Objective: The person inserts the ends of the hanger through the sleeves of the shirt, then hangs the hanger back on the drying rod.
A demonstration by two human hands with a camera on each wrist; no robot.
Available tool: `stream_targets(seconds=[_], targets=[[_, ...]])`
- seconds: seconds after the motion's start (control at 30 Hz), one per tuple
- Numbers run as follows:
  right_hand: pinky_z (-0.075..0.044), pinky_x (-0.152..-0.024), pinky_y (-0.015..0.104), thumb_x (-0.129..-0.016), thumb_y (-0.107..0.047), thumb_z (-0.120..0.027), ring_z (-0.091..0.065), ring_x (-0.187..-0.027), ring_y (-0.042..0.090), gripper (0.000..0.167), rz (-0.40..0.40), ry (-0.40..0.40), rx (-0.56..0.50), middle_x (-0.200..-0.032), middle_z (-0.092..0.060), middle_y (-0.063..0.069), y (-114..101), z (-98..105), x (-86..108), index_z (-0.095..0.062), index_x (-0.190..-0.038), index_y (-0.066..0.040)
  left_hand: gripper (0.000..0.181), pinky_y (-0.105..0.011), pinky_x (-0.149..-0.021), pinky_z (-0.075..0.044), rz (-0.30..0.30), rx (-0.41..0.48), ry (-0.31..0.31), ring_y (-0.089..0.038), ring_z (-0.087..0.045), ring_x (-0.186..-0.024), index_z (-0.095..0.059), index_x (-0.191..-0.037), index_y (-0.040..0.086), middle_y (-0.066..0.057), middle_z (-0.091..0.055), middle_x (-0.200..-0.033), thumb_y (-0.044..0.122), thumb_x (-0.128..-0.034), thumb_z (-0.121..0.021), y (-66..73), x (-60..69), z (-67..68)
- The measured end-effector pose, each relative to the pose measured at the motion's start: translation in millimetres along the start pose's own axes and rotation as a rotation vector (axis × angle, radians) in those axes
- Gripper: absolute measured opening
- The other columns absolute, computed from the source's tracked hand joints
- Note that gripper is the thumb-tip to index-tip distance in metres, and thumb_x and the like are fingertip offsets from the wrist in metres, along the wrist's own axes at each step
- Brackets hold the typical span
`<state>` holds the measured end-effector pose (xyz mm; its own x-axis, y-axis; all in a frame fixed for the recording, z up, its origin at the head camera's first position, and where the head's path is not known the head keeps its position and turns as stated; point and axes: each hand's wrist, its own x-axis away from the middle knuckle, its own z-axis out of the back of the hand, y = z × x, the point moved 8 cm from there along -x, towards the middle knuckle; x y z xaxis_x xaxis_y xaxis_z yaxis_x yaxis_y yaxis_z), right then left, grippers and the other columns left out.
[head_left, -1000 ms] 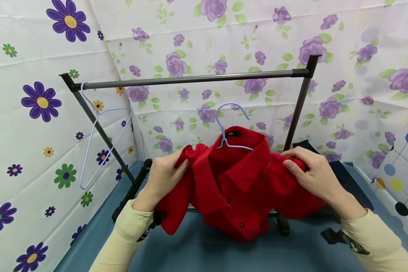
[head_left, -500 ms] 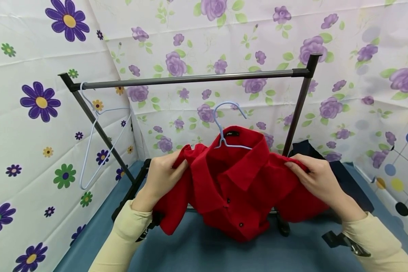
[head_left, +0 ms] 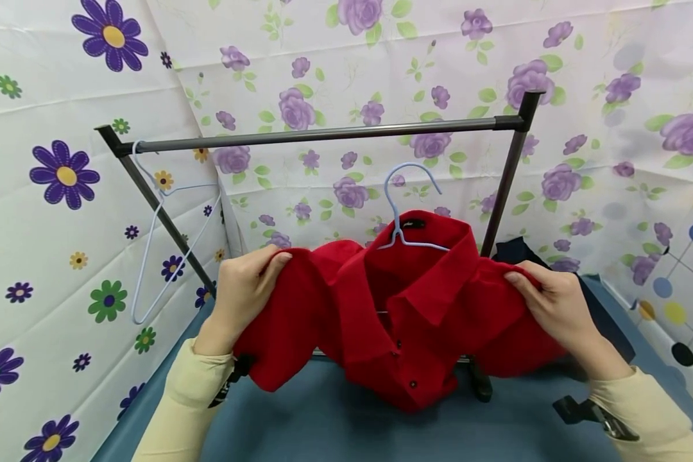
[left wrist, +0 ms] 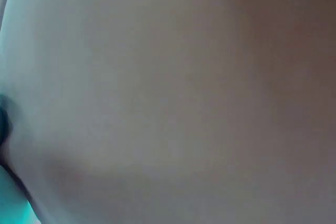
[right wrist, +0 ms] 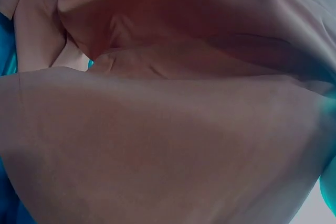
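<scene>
A red collared shirt (head_left: 364, 321) with dark buttons is held up in the head view. Inside its collar sits a light blue wire hanger (head_left: 397, 221), its hook rising free of any rail. My left hand (head_left: 239, 298) pinches the shirt's sleeve at the left, thumb on top. On the opposite side my right hand (head_left: 557, 308) pinches the other sleeve near the shoulder. Blurred cloth (left wrist: 168, 98) fills most of the left wrist view. Folds of the shirt (right wrist: 157, 145) cover the right wrist view. Most of the hanger's arms are hidden inside the shirt.
Behind the shirt stands a dark metal rack with a horizontal rail (head_left: 323, 135). A second wire hanger (head_left: 150, 256) hangs at the rail's left end. Dark navy cloth (head_left: 603, 321) lies at the right on the blue surface (head_left: 300, 423). Flowered sheets (head_left: 254, 64) enclose the area.
My left hand has moved left and slightly up, spreading the sleeve out. The hanger has shifted right with the collar. My right hand has moved slightly right, still pinching the shirt.
</scene>
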<state>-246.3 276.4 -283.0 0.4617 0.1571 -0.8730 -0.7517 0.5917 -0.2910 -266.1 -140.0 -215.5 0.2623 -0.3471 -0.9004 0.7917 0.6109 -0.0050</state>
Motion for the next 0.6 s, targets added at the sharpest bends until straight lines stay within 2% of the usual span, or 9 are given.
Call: stream_targets(seconds=[0.13, 0.23, 0.33, 0.43, 0.6], targets=[[-0.033, -0.051, 0.018, -0.1, -0.029, -0.062, -0.039, -0.053, -0.002, 0.028, -0.03, 0.026, 0.01, -0.059, -0.049, -0.006, 5, 8, 2.0, -0.069, -0.085, -0.006, 0.05, -0.026, -0.045, -0.03, 0.009, -0.018, 0.006, -0.011, -0.037, -0.047, -0.052, -0.067, 0.012, 0.003, -0.035, -0.055, 0.046, -0.1034, -0.048, -7.4, -1.6, 10.3], [-0.033, -0.051, 0.017, -0.1, -0.026, -0.063, -0.039, -0.053, -0.003, 0.027, -0.055, 0.046, 0.006, -0.059, -0.049, -0.006, 7, 12, 3.5, -0.068, -0.083, -0.006, 0.051, -0.027, -0.046, -0.031, 0.026, -0.028, 0.003, -0.011, -0.037, -0.047, -0.053, -0.066, 0.012, 0.003, -0.036, -0.055, 0.047, -0.1027, -0.049, -12.8, -0.3, 14.2], [-0.032, -0.051, 0.018, -0.1, -0.026, -0.063, -0.039, -0.052, -0.003, 0.028, -0.064, 0.07, 0.009, -0.058, -0.048, -0.007, 9, 14, 4.4, -0.067, -0.082, -0.006, 0.051, -0.027, -0.046, -0.03, 0.043, -0.043, -0.01, -0.011, -0.037, -0.046, -0.056, -0.067, 0.012, 0.004, -0.036, -0.054, 0.049, -0.1023, -0.049, -17.8, 2.9, 15.3], [-0.031, -0.05, 0.018, -0.1, -0.028, -0.064, -0.039, -0.051, -0.003, 0.03, -0.073, 0.087, 0.015, -0.058, -0.048, -0.007, 10, 14, 4.9, -0.067, -0.082, -0.005, 0.053, -0.027, -0.045, -0.026, 0.043, -0.068, -0.029, -0.01, -0.032, -0.045, -0.052, -0.066, 0.013, 0.005, -0.031, -0.054, 0.051, -0.1024, -0.049, -21.4, 7.4, 14.6], [-0.032, -0.05, 0.016, -0.1, -0.027, -0.063, -0.039, -0.053, -0.004, 0.03, -0.098, 0.103, 0.026, -0.06, -0.05, -0.006, 6, 14, 5.6, -0.068, -0.083, -0.004, 0.054, -0.026, -0.044, -0.024, 0.024, -0.075, -0.098, -0.008, -0.027, -0.046, -0.048, -0.066, 0.014, 0.008, -0.026, -0.057, 0.053, -0.1033, -0.045, -24.7, 17.0, 9.3]])
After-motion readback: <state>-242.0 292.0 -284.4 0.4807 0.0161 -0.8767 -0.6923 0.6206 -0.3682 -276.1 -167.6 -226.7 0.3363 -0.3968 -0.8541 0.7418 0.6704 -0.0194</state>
